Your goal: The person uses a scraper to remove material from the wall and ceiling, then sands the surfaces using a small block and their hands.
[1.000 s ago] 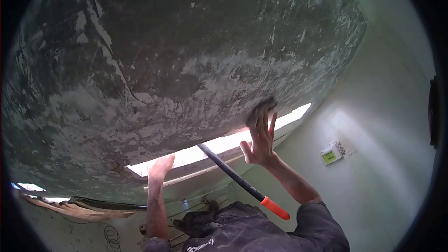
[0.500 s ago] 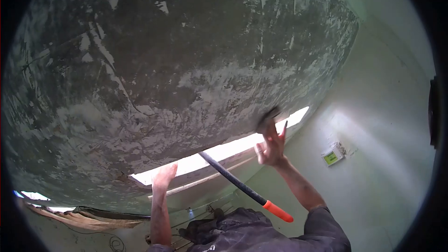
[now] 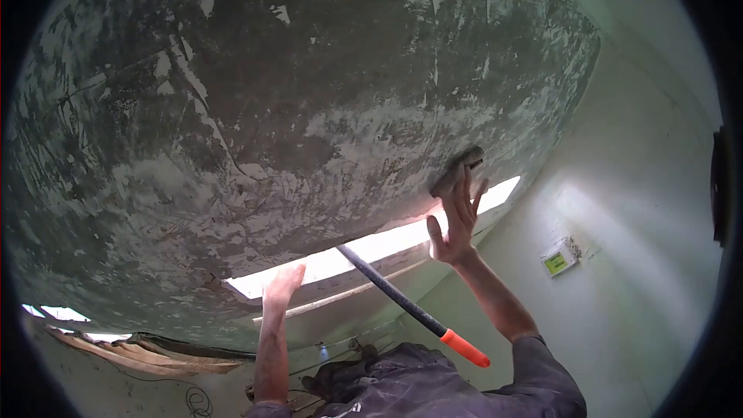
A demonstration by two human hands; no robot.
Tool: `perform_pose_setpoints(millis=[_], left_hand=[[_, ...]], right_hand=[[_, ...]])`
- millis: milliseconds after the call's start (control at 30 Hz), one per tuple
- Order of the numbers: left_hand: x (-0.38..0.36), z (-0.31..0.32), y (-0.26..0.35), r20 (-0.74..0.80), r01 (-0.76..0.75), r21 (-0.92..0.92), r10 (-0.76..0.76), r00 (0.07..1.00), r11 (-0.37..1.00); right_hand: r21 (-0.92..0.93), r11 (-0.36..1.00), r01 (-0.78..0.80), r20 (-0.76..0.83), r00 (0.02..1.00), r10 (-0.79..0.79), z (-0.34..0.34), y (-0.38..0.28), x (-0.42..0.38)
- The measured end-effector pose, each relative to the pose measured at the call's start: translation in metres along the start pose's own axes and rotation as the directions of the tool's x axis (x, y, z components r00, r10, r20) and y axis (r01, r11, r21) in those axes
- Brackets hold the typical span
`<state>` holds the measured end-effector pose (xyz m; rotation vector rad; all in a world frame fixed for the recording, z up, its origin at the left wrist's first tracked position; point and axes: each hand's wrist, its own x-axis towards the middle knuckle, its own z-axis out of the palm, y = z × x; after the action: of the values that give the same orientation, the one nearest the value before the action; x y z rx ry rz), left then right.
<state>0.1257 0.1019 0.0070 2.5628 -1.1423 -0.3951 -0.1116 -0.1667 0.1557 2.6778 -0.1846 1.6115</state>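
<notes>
My right hand point(image 3: 457, 220) is raised to the patchy grey plastered surface point(image 3: 364, 147). Its outstretched fingers press a dark, flat sanding block point(image 3: 457, 170) against the plaster, just beyond the edge of the bright window opening point(image 3: 371, 257); the thumb stands apart. Over at the left end of that opening, my left hand point(image 3: 285, 282) rests at the frame with no tool in it, its fingers partly washed out by glare. Between my two arms a dark pole point(image 3: 391, 294) with an orange end grip point(image 3: 466, 348) slants down from the opening's edge.
A pale green wall on the right carries a small box with a lime-green face point(image 3: 556, 263). Brown sheeting point(image 3: 155, 356) hangs at the lower left, near a coiled cable point(image 3: 198, 401). A dark object point(image 3: 720, 186) shows at the far right edge.
My right hand has slid the sanding block up and slightly right over the plaster. My left hand stays at the window frame; the whole view has shifted slightly.
</notes>
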Motion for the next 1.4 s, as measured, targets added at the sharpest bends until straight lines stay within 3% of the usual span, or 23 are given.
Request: perform_pose_setpoints(millis=[33,100,167,233,267,400,433,500,567,600,633,667,733,800,833,900,967,1033,1100,1167,1267,1367,1400], left_hand=[[0.001,-0.002,0.003,-0.002,0.008,-0.001,-0.008,1.000,1.000],[0.006,0.006,-0.007,-0.028,-0.058,0.048,0.059,0.998,0.997],[0.005,-0.001,-0.002,-0.032,-0.047,-0.007,0.047,0.998,0.999],[0.003,0.004,-0.005,-0.031,0.002,-0.010,-0.002,1.000,1.000],[0.006,0.008,-0.005,-0.021,0.048,-0.014,-0.049,0.999,0.999],[0.010,0.013,-0.010,0.003,0.077,-0.029,-0.077,0.997,0.997],[0.011,0.018,-0.016,0.006,0.074,-0.025,-0.074,0.997,0.997],[0.018,0.030,-0.031,-0.053,0.052,-0.065,-0.056,0.997,0.997],[0.016,0.021,-0.024,-0.017,0.075,-0.012,-0.075,0.997,0.997],[0.013,0.018,-0.018,0.016,0.098,0.032,-0.099,0.995,0.995],[0.012,0.014,-0.011,0.007,0.099,0.028,-0.099,0.995,0.995],[0.010,0.010,-0.005,-0.046,0.061,0.029,-0.059,0.997,0.998],[-0.004,0.002,0.004,-0.073,0.021,0.040,-0.018,0.997,0.999],[-0.009,-0.016,0.015,0.030,0.136,-0.087,-0.133,0.991,0.987],[-0.008,-0.017,0.016,0.030,0.134,-0.081,-0.132,0.991,0.988],[-0.003,-0.016,0.013,0.066,0.096,0.107,-0.104,0.992,0.990],[0.006,0.009,-0.010,-0.012,0.081,0.055,-0.080,0.997,0.995],[0.007,0.003,-0.005,-0.108,0.061,-0.003,-0.061,0.992,0.998],[-0.008,-0.014,0.018,-0.060,0.109,-0.054,-0.113,0.992,0.993],[0.005,0.007,-0.004,-0.010,0.114,0.003,-0.114,0.993,0.993],[0.013,0.022,-0.029,-0.082,0.073,-0.049,-0.077,0.994,0.996],[0.013,0.020,-0.028,0.016,0.169,-0.026,-0.168,0.986,0.985],[0.013,0.021,-0.027,-0.044,0.160,-0.056,-0.162,0.986,0.986]], right_hand=[[0.035,0.997,0.064,-0.092,0.994,-0.060,0.014,-0.005,0.003],[0.118,0.991,0.057,0.060,0.996,-0.065,0.026,-0.023,-0.015],[0.058,0.993,0.104,0.371,0.921,-0.118,0.015,-0.020,-0.043],[-0.051,0.973,0.227,0.387,0.902,-0.190,-0.001,0.012,-0.051],[-0.039,0.997,0.062,0.289,0.956,-0.048,-0.002,0.020,-0.053],[0.096,0.995,0.008,-0.058,0.998,-0.003,0.010,-0.014,0.008],[0.132,0.990,0.043,-0.016,0.999,-0.041,0.017,-0.023,0.005],[0.085,0.990,0.114,0.322,0.937,-0.136,0.013,-0.031,-0.019],[0.076,0.975,0.211,0.359,0.906,-0.224,0.015,0.004,-0.061],[0.022,0.987,0.159,0.360,0.920,-0.157,0.002,0.018,-0.065],[-0.032,0.993,0.113,0.355,0.930,-0.094,-0.007,0.024,-0.056],[0.000,1.000,-0.003,0.214,0.977,0.003,-0.011,0.026,-0.045],[-0.020,1.000,-0.004,0.062,0.998,0.005,-0.011,0.024,-0.012],[0.091,0.996,0.016,-0.100,0.995,-0.007,0.015,0.003,-0.003],[0.162,0.987,0.002,-0.044,0.999,0.005,0.020,-0.010,-0.006],[0.120,0.988,0.098,0.272,0.954,-0.128,0.013,-0.023,-0.026],[0.068,0.978,0.198,0.310,0.927,-0.210,0.014,0.014,-0.062],[-0.025,0.999,-0.040,0.202,0.978,0.045,-0.009,0.012,-0.045],[-0.047,0.993,-0.105,-0.089,0.991,0.101,-0.014,0.008,-0.011],[-0.158,0.984,-0.078,-0.178,0.983,0.050,-0.011,0.010,0.005],[-0.331,0.944,-0.001,-0.288,0.952,-0.100,-0.017,0.009,0.027],[-0.225,0.974,-0.002,-0.387,0.918,-0.088,-0.027,0.022,0.042],[-0.227,0.974,-0.011,-0.387,0.918,-0.080,-0.029,0.023,0.047]])
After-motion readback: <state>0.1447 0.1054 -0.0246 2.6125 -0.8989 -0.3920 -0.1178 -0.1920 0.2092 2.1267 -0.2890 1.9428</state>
